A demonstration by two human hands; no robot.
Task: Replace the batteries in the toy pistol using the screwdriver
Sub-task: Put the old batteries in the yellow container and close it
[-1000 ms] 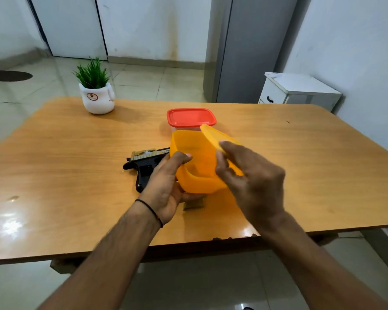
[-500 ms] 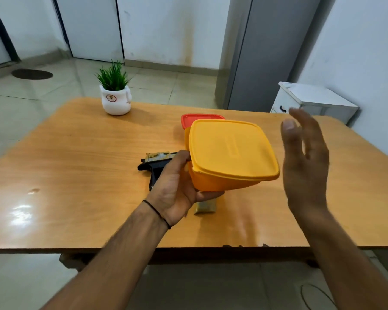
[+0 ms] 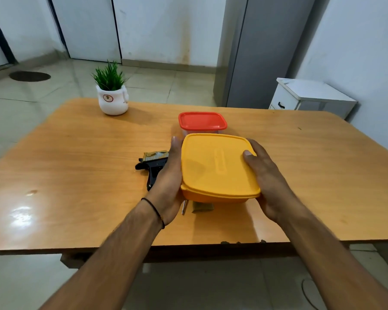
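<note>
A yellow lidded box (image 3: 217, 166) is held a little above the wooden table (image 3: 76, 164), lid on top. My left hand (image 3: 169, 182) grips its left side and my right hand (image 3: 267, 175) grips its right side, thumb on the lid. The black and gold toy pistol (image 3: 151, 163) lies on the table just left of my left hand, partly hidden by it. A thin metal shaft, apparently the screwdriver (image 3: 183, 207), and a small olive-brown piece (image 3: 202, 207) show under the box's near edge.
A box with a red lid (image 3: 202, 121) stands right behind the yellow box. A white pot with a green plant (image 3: 112, 97) stands at the far left of the table. A white cabinet (image 3: 309, 97) and a grey fridge stand beyond the table.
The lid went from tilted off to closed on the yellow box. My right hand, free in the air half a second ago, now holds the box's right side.
</note>
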